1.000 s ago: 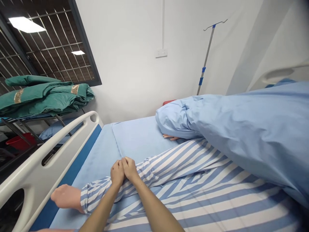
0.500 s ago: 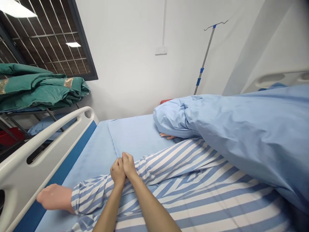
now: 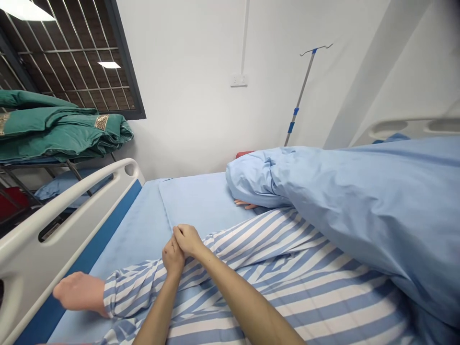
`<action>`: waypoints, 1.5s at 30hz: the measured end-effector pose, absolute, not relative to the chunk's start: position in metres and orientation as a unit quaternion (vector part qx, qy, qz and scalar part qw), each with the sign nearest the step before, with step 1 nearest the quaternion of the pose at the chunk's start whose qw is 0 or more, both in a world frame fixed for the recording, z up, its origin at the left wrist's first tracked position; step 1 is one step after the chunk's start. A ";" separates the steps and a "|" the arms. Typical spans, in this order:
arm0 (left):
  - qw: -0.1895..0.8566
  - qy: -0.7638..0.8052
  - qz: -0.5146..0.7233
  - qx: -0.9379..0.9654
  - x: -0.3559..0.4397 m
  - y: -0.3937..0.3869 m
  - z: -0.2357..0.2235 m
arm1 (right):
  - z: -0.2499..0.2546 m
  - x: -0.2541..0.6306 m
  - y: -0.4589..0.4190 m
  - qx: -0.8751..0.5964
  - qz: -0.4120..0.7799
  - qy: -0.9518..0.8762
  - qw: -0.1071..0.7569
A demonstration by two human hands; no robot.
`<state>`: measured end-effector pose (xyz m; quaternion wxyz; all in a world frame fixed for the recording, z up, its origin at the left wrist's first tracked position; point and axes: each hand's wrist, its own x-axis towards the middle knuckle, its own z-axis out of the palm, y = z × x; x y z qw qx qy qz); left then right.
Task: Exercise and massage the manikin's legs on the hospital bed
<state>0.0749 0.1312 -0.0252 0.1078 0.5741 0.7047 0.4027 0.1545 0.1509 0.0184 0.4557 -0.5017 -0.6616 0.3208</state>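
Observation:
A figure in blue-and-white striped trousers (image 3: pixel 247 239) lies on the bed, one bare foot (image 3: pixel 79 291) pointing left. Both my arms reach over the near leg to the farther one, around the shin below the knee. My left hand (image 3: pixel 173 257) is closed on that trouser leg, its knuckles up. Pressed against it, my right hand (image 3: pixel 188 239) is closed too and partly overlaps the left fingers. The fingertips of both hands are hidden. A light blue quilt (image 3: pixel 334 196) covers the upper body, and the fingers of the figure's hand (image 3: pixel 245 204) stick out beneath it.
At the left rises the bed's footboard (image 3: pixel 68 206). Beyond it, folded green bedding (image 3: pixel 61 132) lies on a metal rack under a barred window (image 3: pixel 79 52). An IV pole (image 3: pixel 301 96) stands by the wall behind the bed, to the right of a wall socket (image 3: pixel 239 80).
My right hand has shifted slightly left and turned further over the left hand, its forearm now more slanted. Both hands stay at the leg. The view has tipped a little.

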 end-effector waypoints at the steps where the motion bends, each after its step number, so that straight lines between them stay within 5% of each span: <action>1: 0.115 0.707 0.404 0.569 0.075 0.132 -0.025 | 0.018 0.159 0.149 -0.498 0.303 -0.680 0.445; 15: 0.174 0.705 0.414 0.549 0.077 0.133 -0.011 | -0.011 0.179 0.148 -0.490 0.321 -0.617 0.526; 25: 0.349 0.566 0.645 0.376 0.117 0.151 0.030 | -0.006 0.182 0.154 -0.484 0.384 -0.554 0.558; 34: 0.198 0.689 0.487 0.499 0.132 0.142 -0.009 | -0.014 0.181 0.156 -0.497 0.367 -0.487 0.617; 38: 0.207 0.693 0.467 0.508 0.130 0.142 -0.005 | -0.011 0.182 0.154 -0.531 0.347 -0.508 0.583; 45: 0.184 0.678 0.443 0.556 0.130 0.143 -0.013 | 0.027 0.211 0.142 -0.592 0.096 -0.714 0.362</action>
